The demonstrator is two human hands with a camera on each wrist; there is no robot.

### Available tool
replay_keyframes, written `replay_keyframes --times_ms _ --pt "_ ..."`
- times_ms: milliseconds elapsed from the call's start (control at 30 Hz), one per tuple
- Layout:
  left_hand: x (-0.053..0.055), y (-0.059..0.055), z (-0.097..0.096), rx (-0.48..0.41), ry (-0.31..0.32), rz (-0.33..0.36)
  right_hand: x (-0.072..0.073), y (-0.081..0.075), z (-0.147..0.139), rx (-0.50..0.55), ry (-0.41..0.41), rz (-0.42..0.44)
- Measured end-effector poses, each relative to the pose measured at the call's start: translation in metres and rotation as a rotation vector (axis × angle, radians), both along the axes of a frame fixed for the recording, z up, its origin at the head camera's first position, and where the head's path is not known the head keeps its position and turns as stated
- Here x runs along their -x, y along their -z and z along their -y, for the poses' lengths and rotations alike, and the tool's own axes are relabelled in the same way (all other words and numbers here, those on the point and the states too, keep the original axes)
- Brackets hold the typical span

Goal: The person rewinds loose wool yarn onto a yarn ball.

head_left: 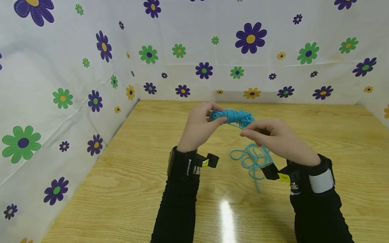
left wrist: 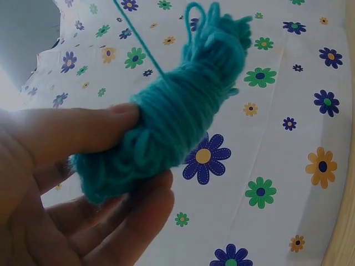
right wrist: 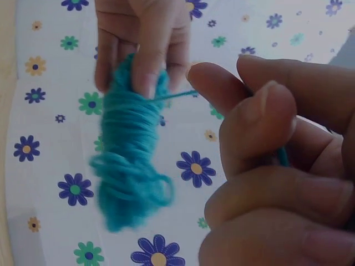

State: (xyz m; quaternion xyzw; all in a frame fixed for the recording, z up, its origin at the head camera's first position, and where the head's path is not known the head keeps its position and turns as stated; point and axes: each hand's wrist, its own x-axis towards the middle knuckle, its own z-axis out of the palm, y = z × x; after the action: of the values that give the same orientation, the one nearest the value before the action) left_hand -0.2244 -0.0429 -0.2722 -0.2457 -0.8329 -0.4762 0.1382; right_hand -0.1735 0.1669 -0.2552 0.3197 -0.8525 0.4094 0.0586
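Note:
A bundle of blue yarn [head_left: 233, 116], wound round its middle with loops at the far end, is held above the table. My left hand [head_left: 201, 125] grips one end of it between thumb and fingers, as the left wrist view shows with the bundle [left wrist: 180, 105] tilted. From the wrapped middle a single taut strand [right wrist: 178, 96] runs to my right hand [head_left: 275, 137], whose curled fingers and thumb pinch it. Below the right hand, loose yarn [head_left: 250, 160] lies in tangled loops on the table, partly hidden by that hand and its wrist camera.
The wooden table [head_left: 130, 175] reaches back to a white sheet [head_left: 188, 30] printed with purple, green and orange flowers, which also covers the left side. Both wrists carry black camera mounts. A bright light reflection lies on the table's near part.

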Motion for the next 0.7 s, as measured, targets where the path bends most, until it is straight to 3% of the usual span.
replay_keyframes --times_ms 367,700 --pt "-0.001 0.000 0.002 0.206 0.161 0.102 -0.003 -0.006 -0.022 0.006 0.120 -0.053" --pt "-0.006 -0.002 0.004 0.181 0.365 0.249 0.002 -0.003 -0.031 0.028 0.164 -0.040"
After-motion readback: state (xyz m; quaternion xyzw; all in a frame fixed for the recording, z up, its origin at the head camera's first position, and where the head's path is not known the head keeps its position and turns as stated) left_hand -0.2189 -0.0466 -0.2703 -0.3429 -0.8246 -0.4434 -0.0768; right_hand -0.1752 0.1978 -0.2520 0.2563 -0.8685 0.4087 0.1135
